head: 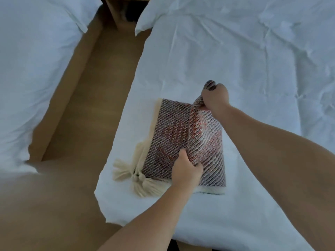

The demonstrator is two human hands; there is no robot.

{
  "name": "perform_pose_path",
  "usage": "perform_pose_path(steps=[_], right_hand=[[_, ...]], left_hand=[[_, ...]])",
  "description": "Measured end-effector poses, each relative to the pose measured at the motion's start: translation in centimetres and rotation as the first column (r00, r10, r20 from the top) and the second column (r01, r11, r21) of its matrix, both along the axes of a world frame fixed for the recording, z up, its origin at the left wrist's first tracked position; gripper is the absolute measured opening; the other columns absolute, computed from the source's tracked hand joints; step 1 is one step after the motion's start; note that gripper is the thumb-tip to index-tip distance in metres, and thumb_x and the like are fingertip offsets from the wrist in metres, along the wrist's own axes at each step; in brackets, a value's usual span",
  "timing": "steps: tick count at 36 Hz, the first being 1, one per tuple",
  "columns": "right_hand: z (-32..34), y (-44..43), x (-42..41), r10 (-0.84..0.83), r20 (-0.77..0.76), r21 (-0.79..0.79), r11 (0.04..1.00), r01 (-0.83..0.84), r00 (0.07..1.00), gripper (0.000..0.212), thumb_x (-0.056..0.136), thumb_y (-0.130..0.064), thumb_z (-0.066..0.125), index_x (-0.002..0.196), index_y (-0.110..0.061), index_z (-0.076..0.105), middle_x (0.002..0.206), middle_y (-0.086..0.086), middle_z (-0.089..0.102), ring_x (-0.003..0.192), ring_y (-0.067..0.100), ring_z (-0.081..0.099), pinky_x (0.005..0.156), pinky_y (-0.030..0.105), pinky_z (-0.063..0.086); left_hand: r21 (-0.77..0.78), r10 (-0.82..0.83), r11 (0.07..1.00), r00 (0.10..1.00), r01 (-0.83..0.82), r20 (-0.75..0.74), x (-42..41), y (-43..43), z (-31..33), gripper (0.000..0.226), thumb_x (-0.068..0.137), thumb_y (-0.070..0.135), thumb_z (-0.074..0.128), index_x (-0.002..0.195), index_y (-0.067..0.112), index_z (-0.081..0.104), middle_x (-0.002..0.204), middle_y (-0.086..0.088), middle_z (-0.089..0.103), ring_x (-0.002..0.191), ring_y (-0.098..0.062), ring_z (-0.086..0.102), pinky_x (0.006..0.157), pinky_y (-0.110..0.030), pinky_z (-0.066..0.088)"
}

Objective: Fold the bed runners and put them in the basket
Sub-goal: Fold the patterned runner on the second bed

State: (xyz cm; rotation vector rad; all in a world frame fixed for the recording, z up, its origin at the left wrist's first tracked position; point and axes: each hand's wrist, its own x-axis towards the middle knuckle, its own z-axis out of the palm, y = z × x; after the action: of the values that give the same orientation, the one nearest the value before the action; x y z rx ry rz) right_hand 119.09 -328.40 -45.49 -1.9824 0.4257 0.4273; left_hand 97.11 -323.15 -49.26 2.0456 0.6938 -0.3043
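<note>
A woven bed runner (168, 134), dark red and cream with cream tassels at its left, lies partly folded near the left edge of the white bed (253, 60). My left hand (186, 169) grips the near edge of the runner's raised top layer. My right hand (215, 98) pinches the far corner of that same layer and holds it lifted above the flat part. The layer arches between both hands, standing over the right half of the runner. No basket is in view.
A second white bed (30, 60) stands on the left, across a strip of wooden floor (94, 98). A white pillow (163, 13) lies at the head of the right bed. A wooden nightstand (117, 8) sits between the beds at the top.
</note>
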Motion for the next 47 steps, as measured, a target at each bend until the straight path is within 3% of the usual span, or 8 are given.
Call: perform_pose_path(steps=[7, 15, 26, 29, 32, 34, 39, 47], right_hand=[[-2.6, 7.2, 0.4, 0.132, 0.050, -0.171, 0.978, -0.121, 0.990, 0.017, 0.088, -0.016, 0.050, 0.076, -0.020, 0.038, 0.077, 0.007, 0.051, 0.076, 0.036, 0.067, 0.066, 0.052, 0.058], [-7.6, 13.1, 1.1, 0.244, 0.071, -0.320, 0.924, -0.209, 0.967, 0.003, 0.088, -0.014, 0.048, 0.088, -0.012, 0.046, 0.073, 0.006, 0.051, 0.064, 0.026, 0.054, 0.047, 0.034, 0.043], [-13.7, 15.2, 1.2, 0.295, 0.011, -0.375, 0.887, -0.269, 0.956, 0.008, 0.094, -0.017, 0.045, 0.094, -0.010, 0.043, 0.073, 0.001, 0.044, 0.062, 0.018, 0.044, 0.045, 0.029, 0.028], [-14.4, 15.4, 1.4, 0.319, -0.004, -0.359, 0.884, -0.299, 0.948, 0.018, 0.095, -0.024, 0.046, 0.103, -0.007, 0.047, 0.084, 0.006, 0.052, 0.068, 0.021, 0.049, 0.046, 0.028, 0.030], [-15.3, 15.3, 0.9, 0.409, 0.078, -0.371, 0.858, -0.354, 0.909, 0.037, 0.097, -0.037, 0.043, 0.116, -0.006, 0.051, 0.103, 0.012, 0.057, 0.079, 0.023, 0.054, 0.061, 0.030, 0.042], [-16.0, 14.7, 0.0, 0.543, 0.204, -0.555, 0.749, -0.361, 0.815, 0.046, 0.097, -0.042, 0.039, 0.124, -0.006, 0.051, 0.119, 0.015, 0.051, 0.102, 0.030, 0.050, 0.085, 0.039, 0.043], [-18.3, 10.7, -1.3, 0.810, 0.034, -0.805, 0.370, -0.464, 0.586, 0.072, 0.095, -0.056, 0.013, 0.150, -0.010, 0.022, 0.158, 0.016, 0.013, 0.146, 0.032, 0.007, 0.118, 0.049, 0.001], [-20.3, 0.6, 0.0, 0.703, -0.107, -0.837, 0.318, -0.445, 0.703, 0.085, 0.090, -0.067, 0.000, 0.152, -0.009, 0.001, 0.160, 0.011, -0.007, 0.146, 0.025, -0.012, 0.116, 0.042, -0.012]], left_hand=[[-0.152, -0.053, 0.987, 0.998, 0.048, -0.031, -1.0, 9.9, -3.5, 0.021, 0.083, 0.033, 0.065, 0.100, 0.029, 0.054, 0.090, 0.015, 0.060, 0.078, 0.006, 0.055, 0.057, -0.005, 0.039], [-0.156, -0.046, 0.987, 0.997, 0.036, -0.060, -2.1, 16.6, -7.3, 0.021, 0.086, 0.043, 0.062, 0.102, 0.036, 0.052, 0.091, 0.020, 0.061, 0.080, 0.010, 0.056, 0.062, -0.008, 0.041], [0.189, -0.183, 0.961, 0.977, 0.202, -0.111, -2.2, 18.6, -12.3, 0.032, 0.098, 0.044, 0.031, 0.120, 0.021, 0.040, 0.077, 0.014, 0.052, 0.063, -0.008, 0.051, 0.057, -0.026, 0.040], [0.325, -0.188, 0.920, 0.974, 0.220, -0.126, -2.0, 18.3, -12.8, 0.039, 0.099, 0.032, 0.035, 0.135, 0.016, 0.033, 0.111, 0.001, 0.058, 0.087, -0.018, 0.061, 0.069, -0.030, 0.047], [0.446, -0.214, 0.866, 0.974, 0.226, -0.078, -1.2, 17.3, -13.1, 0.059, 0.090, 0.013, 0.044, 0.144, 0.010, 0.022, 0.146, -0.010, 0.033, 0.129, -0.025, 0.038, 0.107, -0.036, 0.033], [0.495, -0.287, 0.833, 0.958, 0.249, 0.000, 0.6, 16.4, -12.9, 0.062, 0.087, 0.016, 0.034, 0.146, 0.009, 0.017, 0.152, -0.013, 0.024, 0.139, -0.028, 0.023, 0.115, -0.041, 0.017], [0.558, -0.502, 0.695, 0.862, 0.454, -0.076, 6.3, 14.9, -14.2, 0.059, 0.096, 0.037, 0.008, 0.149, 0.014, -0.006, 0.158, -0.009, -0.011, 0.142, -0.018, -0.019, 0.115, -0.040, -0.012], [0.634, -0.536, 0.607, 0.836, 0.480, -0.119, 11.3, 15.1, -16.7, 0.069, 0.094, 0.052, 0.010, 0.150, 0.011, 0.001, 0.158, -0.012, -0.004, 0.144, -0.022, -0.009, 0.115, -0.037, -0.011]])
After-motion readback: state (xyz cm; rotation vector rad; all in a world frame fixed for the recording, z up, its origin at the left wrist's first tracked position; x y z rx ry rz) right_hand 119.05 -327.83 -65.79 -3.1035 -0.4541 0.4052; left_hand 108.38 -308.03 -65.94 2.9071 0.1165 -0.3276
